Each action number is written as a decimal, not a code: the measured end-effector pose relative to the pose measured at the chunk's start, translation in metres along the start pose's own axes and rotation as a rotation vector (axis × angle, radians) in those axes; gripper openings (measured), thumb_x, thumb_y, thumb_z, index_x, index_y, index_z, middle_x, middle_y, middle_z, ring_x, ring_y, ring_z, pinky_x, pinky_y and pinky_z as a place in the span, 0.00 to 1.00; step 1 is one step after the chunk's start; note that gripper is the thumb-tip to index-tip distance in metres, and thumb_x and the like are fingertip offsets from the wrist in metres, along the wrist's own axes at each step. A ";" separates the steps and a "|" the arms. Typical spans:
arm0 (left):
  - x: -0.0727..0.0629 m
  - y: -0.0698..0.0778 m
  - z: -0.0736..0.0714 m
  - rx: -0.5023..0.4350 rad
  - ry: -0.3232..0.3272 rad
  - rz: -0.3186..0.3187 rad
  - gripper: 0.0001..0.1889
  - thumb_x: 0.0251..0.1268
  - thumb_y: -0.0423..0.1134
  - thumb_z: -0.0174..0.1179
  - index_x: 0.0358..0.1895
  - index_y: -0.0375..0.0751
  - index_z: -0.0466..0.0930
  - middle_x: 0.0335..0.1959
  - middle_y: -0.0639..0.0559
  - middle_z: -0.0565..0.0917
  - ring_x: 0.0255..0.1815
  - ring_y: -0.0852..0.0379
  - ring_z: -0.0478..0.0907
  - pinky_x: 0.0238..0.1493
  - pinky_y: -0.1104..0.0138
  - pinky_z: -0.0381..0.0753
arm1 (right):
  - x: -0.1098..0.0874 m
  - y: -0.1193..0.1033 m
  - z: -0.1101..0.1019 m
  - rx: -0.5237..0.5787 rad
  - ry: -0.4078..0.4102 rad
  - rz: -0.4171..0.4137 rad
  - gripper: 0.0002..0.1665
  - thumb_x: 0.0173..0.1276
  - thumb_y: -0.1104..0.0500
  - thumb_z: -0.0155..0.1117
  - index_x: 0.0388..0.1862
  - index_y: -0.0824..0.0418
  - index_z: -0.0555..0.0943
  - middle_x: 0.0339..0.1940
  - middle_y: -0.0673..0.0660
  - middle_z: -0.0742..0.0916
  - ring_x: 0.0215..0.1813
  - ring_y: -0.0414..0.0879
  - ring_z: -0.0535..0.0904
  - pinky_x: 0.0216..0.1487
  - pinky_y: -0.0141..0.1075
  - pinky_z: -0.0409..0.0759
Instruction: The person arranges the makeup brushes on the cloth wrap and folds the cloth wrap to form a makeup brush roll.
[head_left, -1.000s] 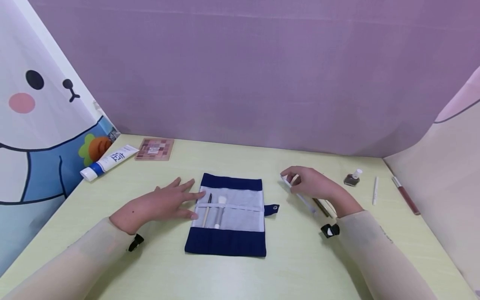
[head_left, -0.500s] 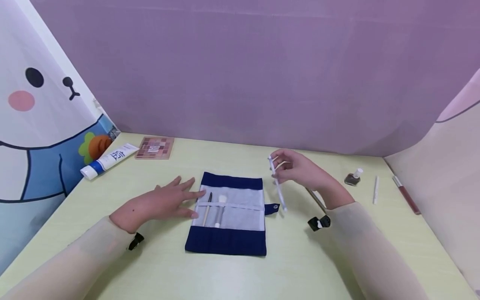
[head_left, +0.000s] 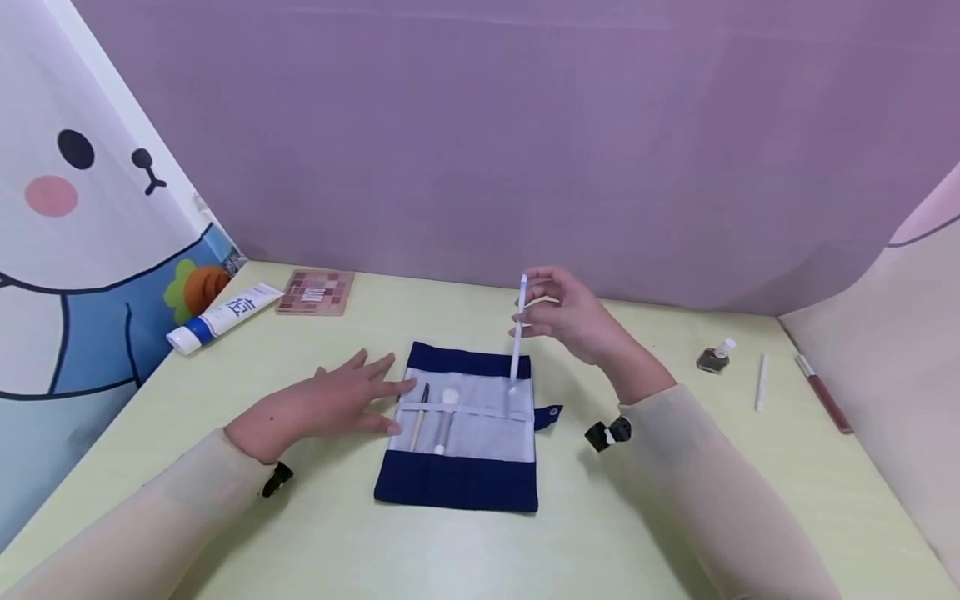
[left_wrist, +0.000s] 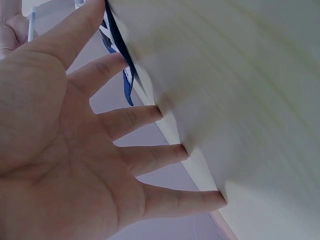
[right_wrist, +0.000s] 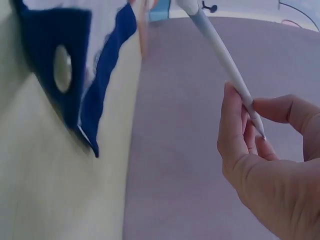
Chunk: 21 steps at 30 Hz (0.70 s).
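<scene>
From where I stood, the right hand (head_left: 567,321) held a slim white stick (head_left: 515,360) nearly upright over the right part of an opened navy pouch (head_left: 459,485), its thumb and fingers pinching it near the top. Whether the lower end touched the lining I couldn't tell. The right wrist view gave away something the head view didn't: the pinched end narrowed to a point. The left hand (head_left: 330,404) lay with its fingers spread, thumb and forefinger at the pouch's left edge; its own wrist view showed the other three fingertips down on the desk (head_left: 450,557) (from the head, that contact was hard to judge). Only the head view laid out the thin brush (head_left: 418,421) and pale-headed brush (head_left: 442,433) under the pouch's band (head_left: 480,411), with a bottle (head_left: 713,359) off to the right
</scene>
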<state>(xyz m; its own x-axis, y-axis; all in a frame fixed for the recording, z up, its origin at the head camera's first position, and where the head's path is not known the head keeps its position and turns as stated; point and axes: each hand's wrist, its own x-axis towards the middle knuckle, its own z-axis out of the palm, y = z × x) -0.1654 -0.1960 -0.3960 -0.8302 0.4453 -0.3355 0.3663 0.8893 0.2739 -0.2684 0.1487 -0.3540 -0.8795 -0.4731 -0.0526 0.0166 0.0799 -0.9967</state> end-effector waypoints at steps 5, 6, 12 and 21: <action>-0.002 0.003 -0.003 -0.008 0.000 0.000 0.40 0.73 0.68 0.61 0.84 0.64 0.64 0.89 0.35 0.52 0.86 0.17 0.45 0.65 0.11 0.52 | 0.009 0.007 0.016 0.023 0.013 0.051 0.35 0.73 0.78 0.59 0.74 0.66 0.60 0.51 0.60 0.76 0.47 0.52 0.88 0.54 0.47 0.93; -0.002 0.004 -0.003 -0.011 -0.002 -0.002 0.40 0.72 0.68 0.61 0.84 0.64 0.64 0.89 0.35 0.52 0.86 0.17 0.45 0.65 0.11 0.52 | 0.010 0.009 0.019 0.023 0.017 0.061 0.35 0.73 0.78 0.59 0.73 0.66 0.59 0.51 0.59 0.76 0.48 0.54 0.88 0.54 0.48 0.93; -0.002 0.004 -0.003 -0.016 -0.006 -0.006 0.40 0.73 0.68 0.61 0.84 0.64 0.64 0.89 0.35 0.52 0.86 0.17 0.44 0.66 0.11 0.52 | 0.019 0.020 0.035 0.004 0.065 0.080 0.29 0.73 0.78 0.59 0.65 0.62 0.62 0.47 0.59 0.76 0.53 0.63 0.87 0.57 0.52 0.91; -0.002 0.004 -0.002 -0.012 -0.005 -0.008 0.40 0.72 0.69 0.61 0.84 0.65 0.64 0.89 0.35 0.52 0.86 0.17 0.44 0.66 0.12 0.53 | 0.024 0.033 0.044 -0.022 0.063 0.124 0.28 0.72 0.78 0.61 0.63 0.61 0.63 0.47 0.59 0.76 0.48 0.58 0.88 0.57 0.52 0.91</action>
<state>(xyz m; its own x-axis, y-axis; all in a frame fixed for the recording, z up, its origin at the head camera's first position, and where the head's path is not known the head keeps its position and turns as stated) -0.1631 -0.1931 -0.3920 -0.8307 0.4388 -0.3425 0.3547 0.8915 0.2818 -0.2679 0.1018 -0.3904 -0.8994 -0.4025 -0.1704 0.1170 0.1539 -0.9811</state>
